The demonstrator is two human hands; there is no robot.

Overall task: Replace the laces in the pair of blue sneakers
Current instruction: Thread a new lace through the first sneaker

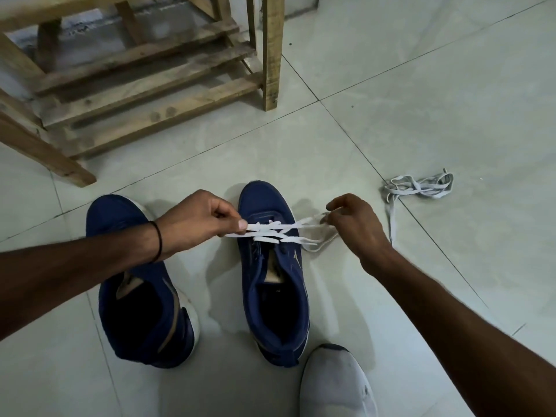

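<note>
Pinching the white lace [272, 231], left fingers [242, 225] and right fingers [331, 221] flank the laced sneaker [270, 296].

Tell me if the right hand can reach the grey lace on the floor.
Probably yes: only bare tile lies between the right hand and the grey lace, though it pinches the white lace.

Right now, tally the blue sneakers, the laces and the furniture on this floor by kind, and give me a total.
blue sneakers: 2
white lace, part-threaded in one sneaker: 1
grey lace heap, strands too tangled to count: 1
wooden rack: 1
Total: 5
</note>
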